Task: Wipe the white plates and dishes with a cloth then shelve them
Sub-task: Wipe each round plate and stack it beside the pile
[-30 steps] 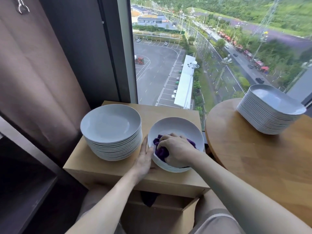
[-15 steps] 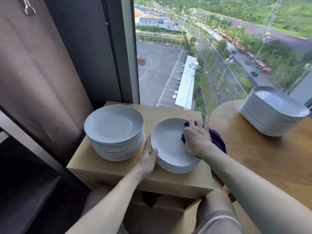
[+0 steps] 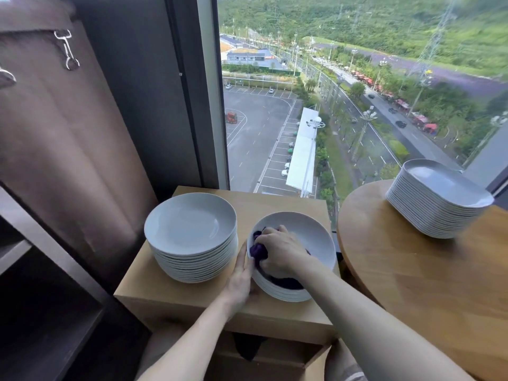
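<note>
On low wooden table [image 3: 275, 202] by window [image 3: 275, 119]: top white bowl [image 3: 310, 237] of stack [image 3: 280, 294], directly beneath right grip [image 3: 280, 251], curled round bunched purple cloth [image 3: 259, 250] at left inner wall. Left grip [image 3: 239, 284] spread flat against stack's left rim, nearer for lifting.

A crumpled purple cloth [image 3: 259, 250] sits inside the top white bowl [image 3: 310, 237] of a stack, beside stacked white plates [image 3: 189, 224].

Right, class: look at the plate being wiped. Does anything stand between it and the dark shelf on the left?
Yes. The other stack of white plates sits on the cardboard box left of the wiped plate, toward the shelf.
</note>
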Tool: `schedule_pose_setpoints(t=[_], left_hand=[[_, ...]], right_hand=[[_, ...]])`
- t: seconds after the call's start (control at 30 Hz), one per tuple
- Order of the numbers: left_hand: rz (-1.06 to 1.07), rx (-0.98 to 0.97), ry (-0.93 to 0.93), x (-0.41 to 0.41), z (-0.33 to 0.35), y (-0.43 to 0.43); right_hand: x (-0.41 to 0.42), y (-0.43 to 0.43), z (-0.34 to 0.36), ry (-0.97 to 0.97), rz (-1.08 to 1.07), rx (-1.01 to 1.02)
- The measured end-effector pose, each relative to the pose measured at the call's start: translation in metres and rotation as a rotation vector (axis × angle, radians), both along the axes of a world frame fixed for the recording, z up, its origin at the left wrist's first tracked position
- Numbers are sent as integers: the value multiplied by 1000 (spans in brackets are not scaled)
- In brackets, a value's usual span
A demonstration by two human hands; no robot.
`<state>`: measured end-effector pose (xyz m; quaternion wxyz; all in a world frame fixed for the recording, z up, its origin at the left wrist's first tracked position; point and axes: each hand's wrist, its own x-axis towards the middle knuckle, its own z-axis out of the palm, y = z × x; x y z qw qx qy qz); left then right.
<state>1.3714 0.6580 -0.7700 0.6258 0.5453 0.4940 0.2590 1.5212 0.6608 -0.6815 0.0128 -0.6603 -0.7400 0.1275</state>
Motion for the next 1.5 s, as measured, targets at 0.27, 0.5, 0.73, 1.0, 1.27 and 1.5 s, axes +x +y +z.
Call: schedule_pose_setpoints(t=[0.27,0.5,0.73,1.0,1.27,1.5], left_hand=[[1,87,12,0,-2,4],[12,137,57,4,-6,4],[31,208,105,8,4,-1],[39,115,56,8,-3,4],[55,18,23,8,10,-2],[-2,116,134,2,6,2]], right_hand=[[39,-54,23,-183,3,-158],[59,-34,20,-329,-168,-74],[48,6,7,-227,-249,13],[26,8,-12,-2,-139,70],[10,-22,-1,85,2,-45],[14,-45,8,-110,-34,-59]])
